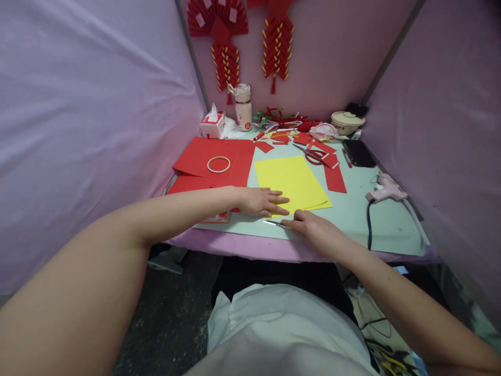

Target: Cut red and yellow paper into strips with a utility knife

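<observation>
My left hand [261,201] lies flat with fingers spread on the lower left part of the yellow paper [291,180]. At the paper's near edge, my right hand [315,228] is closed round a slim craft knife [274,223]. Its pale pointed blade points left, just below my left fingertips; the handle is hidden in the fist. The paper's lower right corner shows a second layer slightly out of line. Under and beyond my left forearm are large red sheets [238,151], with a pale ring [218,164] on top.
Red-handled scissors [314,156] and red paper strips [335,177] lie beyond the yellow paper. A pink glue gun [386,189], a dark phone [359,153] and a marker [347,157] are at the right. Along the back stand a tissue pack [213,125], a bottle [243,110] and a lidded bowl [347,122].
</observation>
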Motion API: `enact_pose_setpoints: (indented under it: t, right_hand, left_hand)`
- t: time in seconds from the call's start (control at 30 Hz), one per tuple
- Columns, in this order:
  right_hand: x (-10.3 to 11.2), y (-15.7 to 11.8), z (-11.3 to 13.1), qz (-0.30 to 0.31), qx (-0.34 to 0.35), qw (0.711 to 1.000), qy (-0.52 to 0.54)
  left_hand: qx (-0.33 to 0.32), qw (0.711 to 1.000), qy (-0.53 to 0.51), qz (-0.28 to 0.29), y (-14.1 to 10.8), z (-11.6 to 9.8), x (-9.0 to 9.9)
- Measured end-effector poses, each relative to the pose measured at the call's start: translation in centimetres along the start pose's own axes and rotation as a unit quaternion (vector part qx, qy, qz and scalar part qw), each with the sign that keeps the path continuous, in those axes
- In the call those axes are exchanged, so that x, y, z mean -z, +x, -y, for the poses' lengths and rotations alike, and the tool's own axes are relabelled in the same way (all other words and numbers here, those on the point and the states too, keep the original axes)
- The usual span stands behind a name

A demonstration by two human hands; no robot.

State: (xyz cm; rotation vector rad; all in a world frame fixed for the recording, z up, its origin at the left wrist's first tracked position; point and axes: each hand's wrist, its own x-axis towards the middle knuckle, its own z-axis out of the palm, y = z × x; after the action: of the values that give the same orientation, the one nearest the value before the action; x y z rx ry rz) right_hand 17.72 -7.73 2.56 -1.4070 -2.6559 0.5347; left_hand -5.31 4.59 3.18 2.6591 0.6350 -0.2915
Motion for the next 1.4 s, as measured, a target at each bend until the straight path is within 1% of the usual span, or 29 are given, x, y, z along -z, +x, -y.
enact_pose_setpoints:
  t: [0.1,0.17,0.23,0.27,0.3,0.37,0.43,0.5,0.57,0.63,0.67,0.73,0.83,0.9,0.97,1.1,1.2,1.3,1.33,1.4]
  right_hand:
    - [0.9,-1.1,0.5,0.032,0.023,0.998,0.045]
    - [1.3,-2.2,0.7,0.045,0.041,0.994,0.086]
    - [1.5,-3.4,0.4,0.048,0.047,0.988,0.142]
    - [1.5,-4.0,0.0,0.037,0.042,0.984,0.167]
    - [1.4,-4.5,-0.5,0.018,0.03,0.982,0.184]
    - [1.3,-5.3,-2.0,-0.046,-0.006,0.979,0.197]
    - [1.3,-5.8,-3.9,-0.13,-0.044,0.973,0.188]
    - [1.4,-5.9,-5.8,-0.216,-0.087,0.958,0.17]
    - [1.6,-5.6,-7.2,-0.287,-0.144,0.934,0.155]
    - [1.9,-4.8,-8.0,-0.325,-0.199,0.913,0.146]
    - [2.1,-4.2,-8.3,-0.328,-0.218,0.908,0.141]
    - [2.5,-2.6,-8.7,-0.311,-0.239,0.912,0.117]
    - [3.3,0.0,-9.4,-0.25,-0.253,0.933,0.06]
    - [3.8,1.6,-10.0,-0.212,-0.267,0.939,0.05]
    - [4.1,2.8,-10.7,-0.192,-0.289,0.936,0.057]
    - [4.0,4.0,-11.4,-0.179,-0.327,0.926,0.065]
    - [3.8,4.3,-11.2,-0.173,-0.316,0.929,0.085]
    - [4.2,4.3,-10.6,-0.192,-0.282,0.933,0.116]
    - [4.5,4.3,-10.4,-0.202,-0.268,0.934,0.125]
    - [5.3,4.3,-10.1,-0.223,-0.243,0.934,0.139]
  left_hand:
    - [-0.043,0.999,0.006,0.028,-0.3,-0.2,0.5]
    - [-0.072,0.997,0.016,0.036,-0.3,-0.3,0.7]
    - [-0.078,0.996,0.03,0.035,-0.2,-0.5,0.6]
    - [-0.075,0.996,0.036,0.035,-0.1,-0.6,0.6]
    - [-0.069,0.996,0.041,0.03,0.0,-0.7,0.5]
    - [-0.062,0.997,0.045,0.006,0.0,-1.0,0.3]
    - [-0.068,0.996,0.047,-0.04,0.0,-1.4,0.0]
    - [-0.049,0.993,0.043,-0.097,0.0,-2.0,-0.3]
    - [0.02,0.988,0.034,-0.15,0.1,-2.9,-0.7]
    - [0.101,0.977,0.024,-0.188,0.3,-3.9,-1.2]
    - [0.128,0.971,0.014,-0.2,0.4,-4.3,-1.5]
    - [0.156,0.964,-0.003,-0.213,0.7,-4.9,-2.0]
    - [0.166,0.961,-0.012,-0.221,1.0,-5.2,-2.5]
    - [0.17,0.96,-0.015,-0.224,1.1,-5.0,-2.7]
    - [0.174,0.958,-0.021,-0.227,1.1,-4.9,-2.8]
    - [0.178,0.956,-0.032,-0.231,1.1,-4.8,-3.0]
    - [0.176,0.955,-0.043,-0.233,0.9,-5.0,-3.2]
    - [0.173,0.955,-0.051,-0.236,1.0,-4.9,-3.1]
    - [0.176,0.951,-0.074,-0.243,1.2,-4.8,-3.0]
    - [0.188,0.932,-0.165,-0.264,1.8,-4.4,-2.6]
